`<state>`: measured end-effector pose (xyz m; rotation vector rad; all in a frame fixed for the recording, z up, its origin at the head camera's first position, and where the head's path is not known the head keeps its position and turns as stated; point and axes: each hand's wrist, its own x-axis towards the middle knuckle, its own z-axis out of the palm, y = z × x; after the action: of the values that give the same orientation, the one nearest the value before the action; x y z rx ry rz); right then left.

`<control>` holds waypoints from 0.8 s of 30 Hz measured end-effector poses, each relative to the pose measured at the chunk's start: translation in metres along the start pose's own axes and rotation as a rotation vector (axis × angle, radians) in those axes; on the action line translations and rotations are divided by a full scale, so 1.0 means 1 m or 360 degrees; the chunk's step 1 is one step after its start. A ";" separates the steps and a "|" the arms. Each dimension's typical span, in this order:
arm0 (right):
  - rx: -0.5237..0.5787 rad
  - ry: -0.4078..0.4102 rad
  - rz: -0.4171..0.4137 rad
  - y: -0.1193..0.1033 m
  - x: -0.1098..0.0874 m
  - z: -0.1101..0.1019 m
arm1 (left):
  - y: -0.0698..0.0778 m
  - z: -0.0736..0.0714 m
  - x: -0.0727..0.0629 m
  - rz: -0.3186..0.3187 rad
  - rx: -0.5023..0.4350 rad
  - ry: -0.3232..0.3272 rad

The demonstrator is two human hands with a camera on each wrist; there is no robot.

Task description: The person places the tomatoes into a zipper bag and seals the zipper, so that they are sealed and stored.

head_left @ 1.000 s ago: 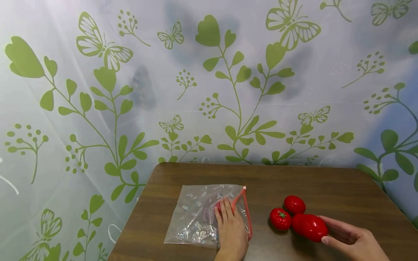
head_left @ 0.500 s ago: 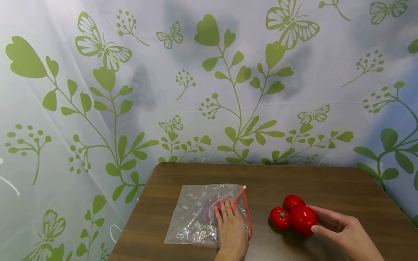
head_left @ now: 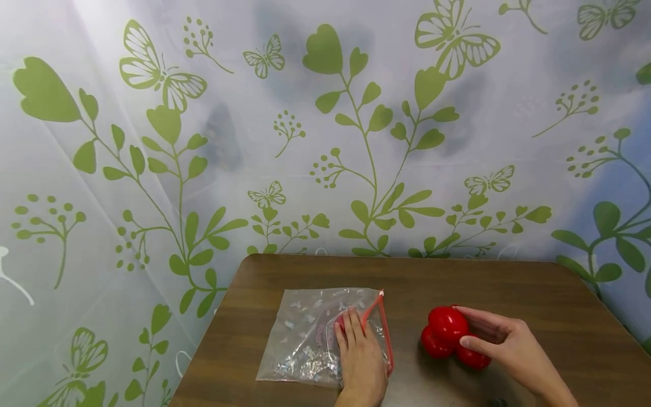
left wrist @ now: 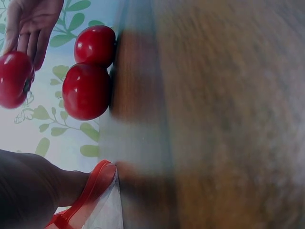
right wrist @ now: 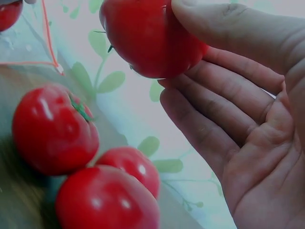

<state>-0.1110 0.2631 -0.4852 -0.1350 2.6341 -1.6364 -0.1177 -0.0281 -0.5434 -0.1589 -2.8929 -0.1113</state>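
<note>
This is an indoor tabletop corner; whether it belongs to a home or a workspace cannot be told. Beneath the left hand [head_left: 360, 356] and right hand [head_left: 508, 342] lies a dark brown, wood-grained table [head_left: 407, 277] with rounded far corners, while beyond both hands and out to their left hangs pale, creased, curtain-like sheeting [head_left: 325, 141] printed with green leaves, sprigs and butterflies.

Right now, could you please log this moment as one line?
left hand: on plastic bag; right hand: holds tomato; three tomatoes: on table
</note>
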 end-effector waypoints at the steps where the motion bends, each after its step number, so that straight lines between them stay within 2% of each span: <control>1: -0.0003 -0.0003 -0.0015 -0.001 0.002 0.002 | 0.000 0.000 0.000 -0.0004 -0.0005 0.0001; 7: 0.0037 -0.0027 -0.0050 -0.005 0.013 0.014 | 0.001 0.001 0.001 -0.0008 -0.0004 0.0018; 14: 0.0132 -0.0081 -0.0171 -0.007 0.027 0.034 | 0.001 0.001 0.002 0.0006 0.0017 0.0031; 24: 0.0259 -0.0208 -0.0182 -0.011 0.047 0.059 | 0.003 0.001 0.003 0.0010 0.0004 -0.0005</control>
<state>-0.1530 0.2014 -0.5007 -0.3789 2.4282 -1.8007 -0.1204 -0.0252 -0.5435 -0.1675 -2.8953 -0.1067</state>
